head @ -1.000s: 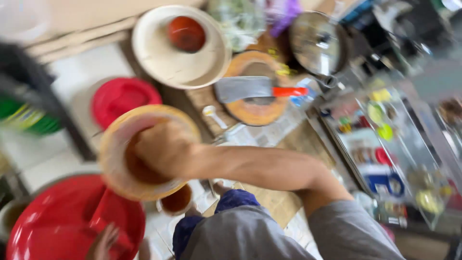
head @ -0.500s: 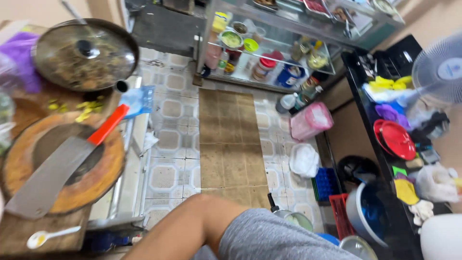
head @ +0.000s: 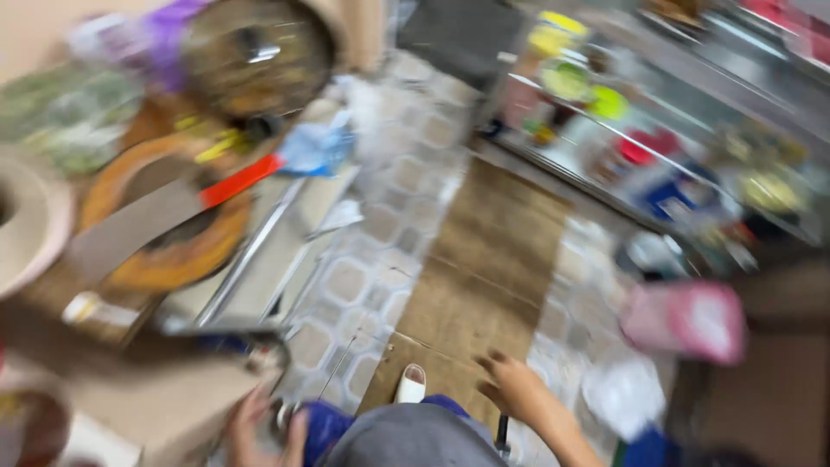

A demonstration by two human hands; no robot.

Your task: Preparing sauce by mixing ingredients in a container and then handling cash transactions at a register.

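The view is heavily blurred, so only coarse placement can be read. The right hand (head: 516, 387) hangs low at about 5 o'clock, over a strip of brown matting (head: 484, 268) on the tiled floor (head: 380, 251); its fingers look loosely spread and it seems to hold nothing. The left hand (head: 259, 424) sits at about 7 o'clock by the lower edge, fingers curled near a small round dark thing (head: 281, 413); whether it grips that thing I cannot tell. The nearest worked thing on the counter is a cleaver (head: 151, 216) lying flat on a round wooden chopping board (head: 169, 259). It lies up at about 10 o'clock from both hands, well apart from them. Its long axis runs from lower left to upper right, with the grey blade toward 8 o'clock and the orange-red handle (head: 238, 179) pointing toward 2 o'clock. The left hand is the nearer of the two. Beyond the board, at about 11 o'clock, stands a dark pan with a glass lid (head: 255, 56). A glass-fronted cabinet (head: 657, 147) fills the 1 to 2 o'clock side, and a pink container (head: 687, 320) sits at 3 o'clock.
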